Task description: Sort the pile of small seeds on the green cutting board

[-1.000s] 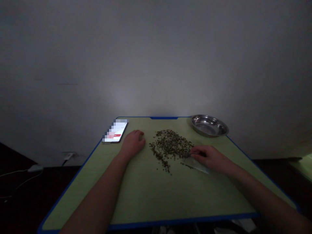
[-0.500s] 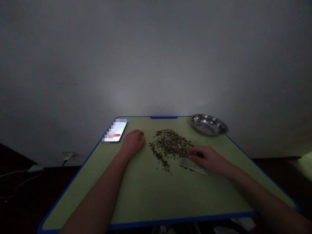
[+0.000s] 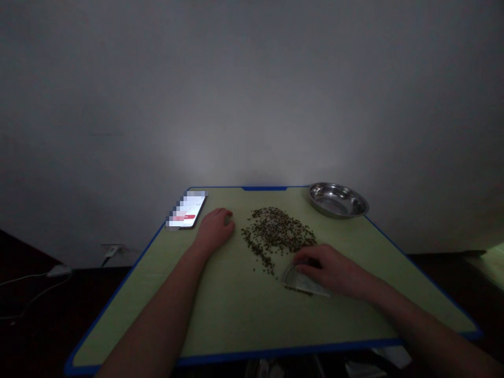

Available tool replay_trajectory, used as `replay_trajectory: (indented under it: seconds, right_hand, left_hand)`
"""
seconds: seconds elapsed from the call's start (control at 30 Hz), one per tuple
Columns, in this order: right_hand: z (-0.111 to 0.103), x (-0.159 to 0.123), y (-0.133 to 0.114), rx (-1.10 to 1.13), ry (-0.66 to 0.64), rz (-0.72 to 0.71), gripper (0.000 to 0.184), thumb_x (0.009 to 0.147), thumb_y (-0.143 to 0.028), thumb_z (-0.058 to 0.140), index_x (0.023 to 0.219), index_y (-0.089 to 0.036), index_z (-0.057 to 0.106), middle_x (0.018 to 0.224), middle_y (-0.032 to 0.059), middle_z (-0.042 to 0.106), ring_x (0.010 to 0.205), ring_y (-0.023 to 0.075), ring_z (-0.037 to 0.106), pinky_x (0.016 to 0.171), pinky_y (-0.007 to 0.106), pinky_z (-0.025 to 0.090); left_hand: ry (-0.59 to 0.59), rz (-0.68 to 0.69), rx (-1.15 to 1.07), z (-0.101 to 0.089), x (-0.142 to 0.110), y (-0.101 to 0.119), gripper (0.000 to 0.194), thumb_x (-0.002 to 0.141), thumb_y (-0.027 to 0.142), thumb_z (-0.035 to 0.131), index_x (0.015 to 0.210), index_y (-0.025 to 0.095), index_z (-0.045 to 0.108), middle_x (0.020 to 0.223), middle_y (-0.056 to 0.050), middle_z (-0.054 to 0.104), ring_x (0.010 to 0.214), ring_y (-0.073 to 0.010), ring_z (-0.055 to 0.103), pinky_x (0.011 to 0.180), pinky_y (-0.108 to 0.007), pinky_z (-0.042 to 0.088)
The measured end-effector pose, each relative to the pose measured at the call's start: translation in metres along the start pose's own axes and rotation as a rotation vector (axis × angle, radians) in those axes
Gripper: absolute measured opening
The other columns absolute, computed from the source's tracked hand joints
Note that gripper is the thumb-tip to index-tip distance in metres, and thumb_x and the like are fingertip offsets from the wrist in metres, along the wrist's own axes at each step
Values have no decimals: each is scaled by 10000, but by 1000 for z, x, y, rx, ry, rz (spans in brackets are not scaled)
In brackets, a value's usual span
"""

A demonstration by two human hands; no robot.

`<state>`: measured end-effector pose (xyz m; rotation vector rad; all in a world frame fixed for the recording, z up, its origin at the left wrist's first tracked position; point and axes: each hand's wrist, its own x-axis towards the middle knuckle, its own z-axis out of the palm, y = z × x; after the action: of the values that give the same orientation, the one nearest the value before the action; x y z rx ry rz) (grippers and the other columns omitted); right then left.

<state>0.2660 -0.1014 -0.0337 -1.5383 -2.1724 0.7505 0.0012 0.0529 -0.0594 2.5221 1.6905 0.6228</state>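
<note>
A loose heap of small dark green beans (image 3: 277,235) lies on a pale green table (image 3: 236,310) with a blue edge. My left hand (image 3: 214,231) rests on the table left of the heap, its fingers curled under. My right hand (image 3: 328,268) is at the heap's near right edge, with its fingers closed on a thin pale card or sheet (image 3: 301,281) that lies bent against the tabletop. A few beans sit beside the sheet.
A shallow steel bowl (image 3: 338,200) stands at the table's far right corner. A lit phone (image 3: 187,211) lies at the far left edge. A grey wall rises behind the table. Cables lie on the dark floor at left.
My right hand has slid toward me and slightly left with the pale sheet, away from the heap. The left hand has stayed where it was.
</note>
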Motion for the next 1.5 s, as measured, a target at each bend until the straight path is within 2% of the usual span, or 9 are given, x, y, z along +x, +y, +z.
replay_trajectory:
  seconds: [0.17, 0.47, 0.8, 1.3, 1.5]
  right_hand:
    - [3, -6, -10, -8, -33, -10, 159, 829, -212, 531, 855, -192, 686, 757, 11, 676, 665, 134, 573, 600, 244, 397]
    - [11, -13, -14, -63, -29, -51, 108, 813, -233, 586, 826, -195, 685, 764, 20, 669, 691, 141, 571, 629, 258, 408]
    - [13, -20, -23, -29, -62, -20, 110, 803, -228, 599, 854, -195, 691, 792, 16, 683, 701, 137, 589, 647, 254, 428]
    - [16, -26, -32, -7, -116, -65, 115, 825, -246, 583, 856, -203, 685, 828, 11, 692, 748, 142, 598, 684, 247, 423]
    - [18, -25, -34, 5, -122, -62, 94, 814, -229, 593, 835, -195, 679, 794, 11, 690, 720, 135, 599, 653, 237, 417]
  left_hand:
    - [7, -2, -1, -1, 0, 1, 346, 765, 269, 466, 1053, 138, 605, 1137, -109, 608, 1063, -235, 544, 963, -356, 400]
    - [2, 1, -6, -2, -1, 3, 356, 771, 269, 449, 1060, 131, 605, 1145, -113, 603, 1059, -231, 548, 959, -347, 403]
    - [-3, 6, 6, -2, -1, 3, 348, 771, 264, 448, 1056, 140, 604, 1134, -105, 612, 1045, -225, 553, 950, -347, 408]
    - [-9, -3, 7, -4, -2, 6, 356, 774, 262, 447, 1065, 131, 605, 1141, -111, 609, 1058, -226, 549, 963, -335, 399]
    - [-3, -1, 12, -3, -2, 5, 350, 776, 271, 452, 1060, 137, 606, 1133, -107, 611, 1045, -232, 553, 951, -344, 408]
